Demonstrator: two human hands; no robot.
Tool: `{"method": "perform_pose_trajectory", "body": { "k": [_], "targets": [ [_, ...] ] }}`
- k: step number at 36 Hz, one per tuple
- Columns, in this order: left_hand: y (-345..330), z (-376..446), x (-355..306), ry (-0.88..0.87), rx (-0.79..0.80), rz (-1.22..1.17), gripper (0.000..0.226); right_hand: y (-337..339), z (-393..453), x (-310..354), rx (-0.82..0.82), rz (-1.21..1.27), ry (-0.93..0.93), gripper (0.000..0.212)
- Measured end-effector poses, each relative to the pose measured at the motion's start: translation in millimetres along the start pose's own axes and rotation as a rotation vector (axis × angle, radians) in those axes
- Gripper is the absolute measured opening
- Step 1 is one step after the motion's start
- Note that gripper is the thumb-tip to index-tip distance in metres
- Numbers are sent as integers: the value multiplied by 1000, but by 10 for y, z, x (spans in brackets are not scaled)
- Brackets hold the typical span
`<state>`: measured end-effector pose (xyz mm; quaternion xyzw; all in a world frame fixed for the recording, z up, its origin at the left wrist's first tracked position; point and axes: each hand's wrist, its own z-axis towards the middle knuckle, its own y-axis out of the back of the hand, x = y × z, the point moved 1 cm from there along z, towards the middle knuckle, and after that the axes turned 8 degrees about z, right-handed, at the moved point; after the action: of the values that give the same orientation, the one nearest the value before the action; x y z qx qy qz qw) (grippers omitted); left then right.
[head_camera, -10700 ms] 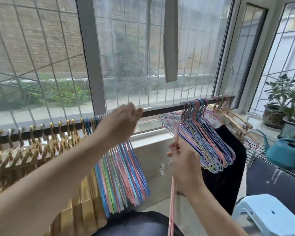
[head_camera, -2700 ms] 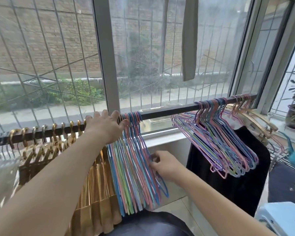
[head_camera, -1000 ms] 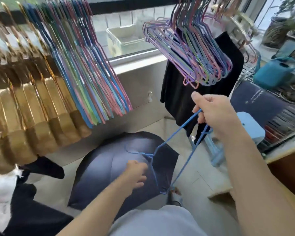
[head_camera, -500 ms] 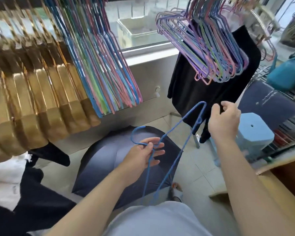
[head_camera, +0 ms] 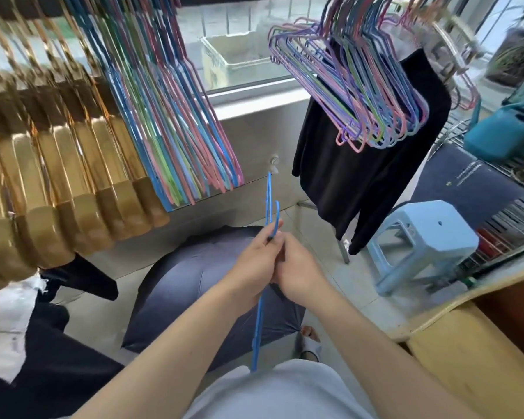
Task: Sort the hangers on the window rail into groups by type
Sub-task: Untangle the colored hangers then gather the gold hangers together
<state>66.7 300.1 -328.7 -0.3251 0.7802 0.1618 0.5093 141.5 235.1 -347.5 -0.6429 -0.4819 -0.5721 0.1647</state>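
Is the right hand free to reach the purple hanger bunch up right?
Probably not yet: the right hand and left hand both grip the blue hanger. The path to the purple bunch looks unobstructed.

The thin wire hanger [head_camera: 268, 204] in the middle was bright blue. The wide broad-shouldered hangers [head_camera: 58, 152] on the left shone gold with darker brown bands. Beside them the slim wire hangers [head_camera: 170, 116] ran in stripes of blue, pink and green. The bunch of wire hangers [head_camera: 360, 95] on the right mixed purple, pink, blue and pale green. The hanging garment [head_camera: 360, 182] behind it was plain black. The plastic stool [head_camera: 427, 237] was pale blue, the watering can [head_camera: 499, 131] teal. The open umbrella [head_camera: 194, 282] on the floor looked dark navy, perhaps grey, in that dim light.
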Motion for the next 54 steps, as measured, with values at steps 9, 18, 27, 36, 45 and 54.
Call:
{"method": "perform_pose_trajectory", "body": {
  "k": [9, 18, 27, 36, 45, 54],
  "targets": [
    [-166, -32, -257, -10, 30, 32, 55, 156, 16, 260, -235, -228, 181, 9],
    [-222, -39, -564, -112, 117, 260, 42, 377, 140, 470, -385, -251, 246, 19],
    [84, -234, -1789, -472, -102, 619, 54, 967, 695, 1307, -404, -394, 319, 18],
    [1460, 45, -2989, -704, -765, 1376, 53, 1172, 1050, 2207, -443, -545, 444, 16],
    [2067, -101, -3230, -291, -813, 1774, 88, 1317, 1470, 2733, -434, -549, 349, 20],
    [2176, 51, -3203, -343, -881, 1821, 77, 1374, 1752, 3011, -498, -514, 263, 23]
  ]
}}
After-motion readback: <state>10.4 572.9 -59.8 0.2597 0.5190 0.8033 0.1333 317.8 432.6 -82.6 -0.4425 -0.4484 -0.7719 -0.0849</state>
